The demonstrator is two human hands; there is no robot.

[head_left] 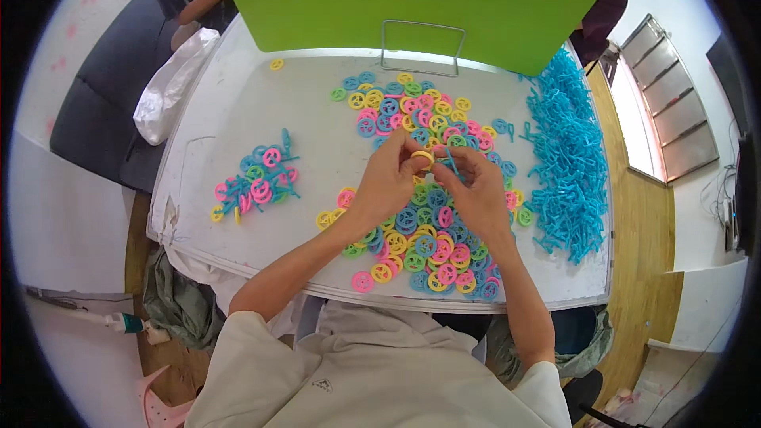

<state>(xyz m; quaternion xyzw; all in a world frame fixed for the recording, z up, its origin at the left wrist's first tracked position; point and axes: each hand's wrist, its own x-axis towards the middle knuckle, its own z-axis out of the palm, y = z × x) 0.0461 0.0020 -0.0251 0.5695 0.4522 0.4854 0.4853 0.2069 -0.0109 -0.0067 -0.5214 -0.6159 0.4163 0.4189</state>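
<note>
Over the middle of the white table, my left hand (390,178) pinches a small yellow plastic wheel (423,156) between thumb and fingers. Close beside it, my right hand (479,190) is closed on a thin blue plastic stick (452,161). The two pieces are nearly together; whether they touch I cannot tell. Below my hands lies a heap of loose spoked wheels (426,246) in pink, yellow, green and blue. More wheels (392,103) are spread out beyond my hands. To the left sits a smaller pile of wheels joined to blue sticks (258,178).
A long heap of blue sticks (567,158) lines the table's right side. Across the back stands a green panel (420,0) with a wire stand (422,25) in front. One yellow wheel (277,64) lies far left. Beyond the table, another person's arm (202,4) shows near a white bag (170,87).
</note>
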